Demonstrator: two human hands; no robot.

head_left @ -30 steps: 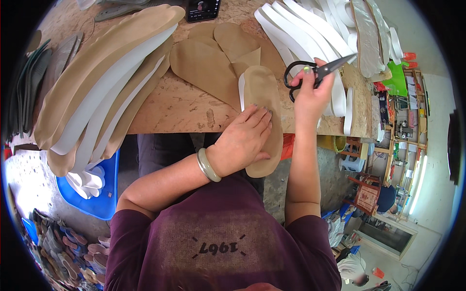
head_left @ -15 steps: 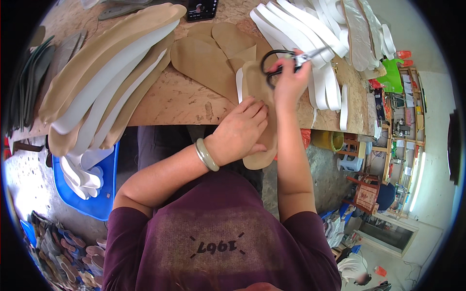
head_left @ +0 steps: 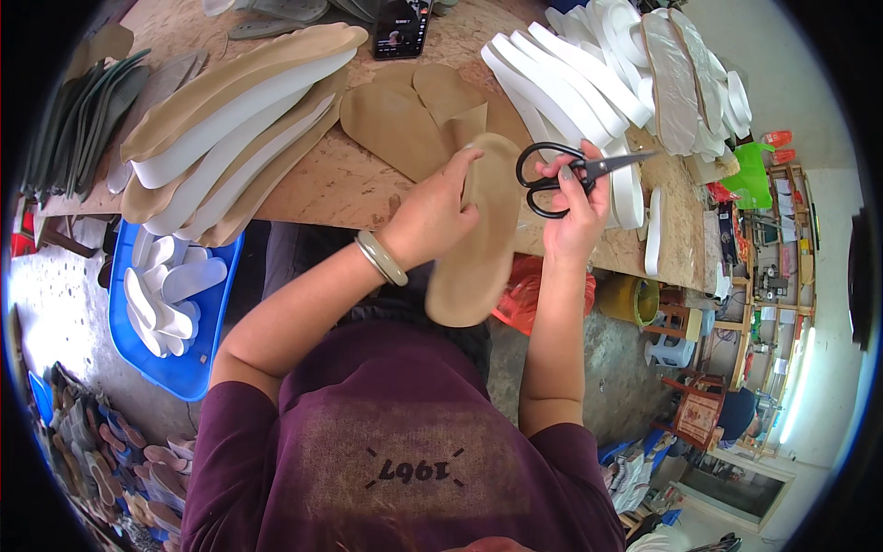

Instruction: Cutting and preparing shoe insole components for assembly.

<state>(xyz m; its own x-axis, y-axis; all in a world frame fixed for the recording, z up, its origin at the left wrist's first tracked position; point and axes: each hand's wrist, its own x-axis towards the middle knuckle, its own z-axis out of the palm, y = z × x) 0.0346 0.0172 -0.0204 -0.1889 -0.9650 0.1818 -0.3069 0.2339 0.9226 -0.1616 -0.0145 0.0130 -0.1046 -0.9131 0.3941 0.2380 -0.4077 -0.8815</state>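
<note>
A tan shoe insole [head_left: 480, 230] hangs tilted over the table's near edge, gripped along its left side by my left hand [head_left: 432, 216]. Its broad face is turned up, and its lower end reaches toward my body. To its right, my right hand [head_left: 578, 207] holds black-handled scissors [head_left: 609, 166] by the loops. Their blades point right, apart from the insole. Beyond my left hand, several flat tan sheet pieces [head_left: 382, 115] overlap on the wooden table [head_left: 313, 189].
A fanned stack of tan and white soles [head_left: 230, 101] lies at left, beside dark grey soles [head_left: 83, 129]. White soles [head_left: 561, 83] are piled at right. A phone [head_left: 402, 28] stands at the back. Below the table are a blue bin [head_left: 175, 375] and a red bag [head_left: 543, 285].
My left hand has lifted the insole off the table edge and tilted it, its lower end swinging left. The scissors have moved right and toward me, and both hands are farther apart.
</note>
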